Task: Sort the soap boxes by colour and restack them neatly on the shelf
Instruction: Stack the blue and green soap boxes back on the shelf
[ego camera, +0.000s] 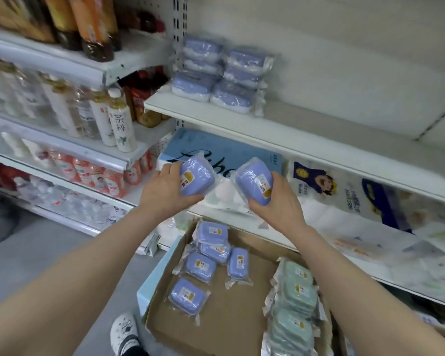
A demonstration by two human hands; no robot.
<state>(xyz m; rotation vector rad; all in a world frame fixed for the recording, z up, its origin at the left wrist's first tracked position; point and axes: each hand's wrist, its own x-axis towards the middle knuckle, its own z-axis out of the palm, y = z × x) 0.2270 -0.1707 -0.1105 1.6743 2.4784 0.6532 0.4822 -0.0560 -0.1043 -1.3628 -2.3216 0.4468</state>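
Note:
My left hand (165, 191) grips a purple soap box (197, 178) in clear wrap. My right hand (278, 201) grips a second purple soap box (253, 179). Both are held up in front of the lower shelf, above a cardboard box (231, 312). Several purple soap boxes (201, 264) lie loose in the cardboard box at its left, and a row of green soap boxes (293, 299) is stacked at its right. On the white upper shelf (280, 124), two stacks of purple soap boxes (216, 75) stand at the left end.
The upper shelf to the right of the stacks is bare. Tissue and toilet-paper packs (332, 191) fill the lower shelf. Drink bottles (113, 124) line the shelves at left. My white shoe (125, 330) is on the grey floor beside the cardboard box.

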